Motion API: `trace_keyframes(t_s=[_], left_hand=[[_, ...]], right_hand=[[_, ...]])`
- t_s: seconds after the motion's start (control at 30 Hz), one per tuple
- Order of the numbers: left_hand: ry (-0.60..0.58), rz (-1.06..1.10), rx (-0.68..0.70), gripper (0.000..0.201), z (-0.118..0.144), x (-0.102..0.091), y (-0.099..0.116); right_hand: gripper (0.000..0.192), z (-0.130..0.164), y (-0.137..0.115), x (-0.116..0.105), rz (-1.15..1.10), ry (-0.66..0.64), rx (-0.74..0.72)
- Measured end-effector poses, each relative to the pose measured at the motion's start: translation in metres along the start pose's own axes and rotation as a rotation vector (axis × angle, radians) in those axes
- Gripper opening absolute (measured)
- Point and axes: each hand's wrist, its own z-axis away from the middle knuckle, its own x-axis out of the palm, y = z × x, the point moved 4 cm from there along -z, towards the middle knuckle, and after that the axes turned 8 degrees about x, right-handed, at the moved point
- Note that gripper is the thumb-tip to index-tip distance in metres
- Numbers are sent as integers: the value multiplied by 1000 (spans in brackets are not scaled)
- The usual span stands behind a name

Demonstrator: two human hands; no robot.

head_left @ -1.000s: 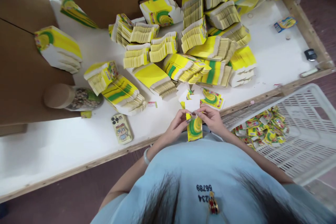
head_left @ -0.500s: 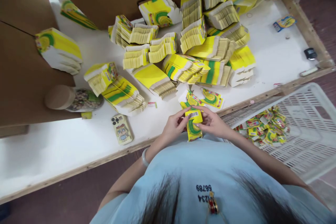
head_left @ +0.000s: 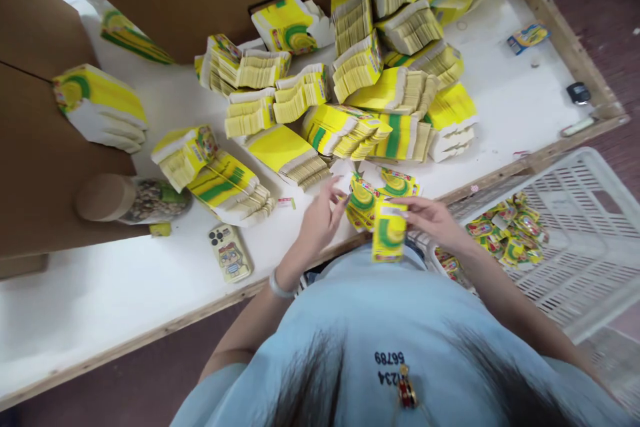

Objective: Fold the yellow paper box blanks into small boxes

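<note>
My right hand (head_left: 434,219) holds a small folded yellow-and-green carton (head_left: 388,233) by its top, close to my chest. My left hand (head_left: 320,219) is apart from the carton, fingers spread, its fingertips at a small loose stack of flat carton blanks (head_left: 373,192) near the table's front edge. Behind that stack lies a large heap of bundled yellow carton blanks (head_left: 360,93) on the white table (head_left: 125,273).
A white slatted plastic crate (head_left: 580,233) at my right holds several folded cartons (head_left: 505,240). A phone (head_left: 229,252) and a cork-lidded jar (head_left: 133,199) lie at the left. Brown cardboard walls (head_left: 40,147) stand at the left and back. Small items sit by the right wooden edge (head_left: 575,90).
Both hands were folding the carton together. Now my left hand has let go and reached to the loose blanks, while my right hand has carried the folded carton a little to the right.
</note>
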Motion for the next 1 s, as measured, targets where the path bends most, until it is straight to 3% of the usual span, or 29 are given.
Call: trace_keyframes(t_s=[0.07, 0.1, 0.17, 0.23, 0.27, 0.33, 0.43, 0.5, 0.57, 0.67, 0.77, 0.87, 0.93, 1.0], left_hand=[[125, -344, -55, 57, -22, -8, -9], [120, -475, -90, 56, -33, -8, -13], [19, -624, -141, 52, -48, -3, -20], [-94, -667, -151, 48, -54, 2, -24], [-118, -678, -151, 48, -54, 2, -25], [-93, -698, -145, 50, -50, -5, -23], [84, -638, -25, 49, -36, -23, -10], [187, -474, 122, 47, -24, -32, 7], [216, -246, 204, 47, -12, -36, 21], [286, 44, 169, 50, 3, -35, 30], [327, 246, 232, 45, 11, -21, 27], [110, 399, 341, 108, 12, 13, 21], [-28, 483, 304, 114, 12, 34, 17], [-78, 531, 234, 99, 13, 45, 14]], right_hand=[[44, 25, 2, -51, 278, 209, 62], [38, 41, 3, -79, 510, 340, 154], [36, 73, 0, -126, 996, 638, 406], [45, 90, -7, -144, 1311, 786, 515], [50, 89, -11, -140, 1370, 796, 480], [53, 69, -18, -112, 1321, 754, 259], [49, 18, -30, -40, 1025, 651, -229], [50, -15, -37, 12, 819, 567, -518], [53, -40, -40, 54, 695, 496, -661], [44, -56, -38, 89, 509, 428, -673], [36, -49, -33, 92, 297, 461, -583], [40, -37, -29, 87, 182, 453, -511], [44, -32, -29, 86, 183, 430, -509], [45, -30, -28, 85, 196, 453, -483]])
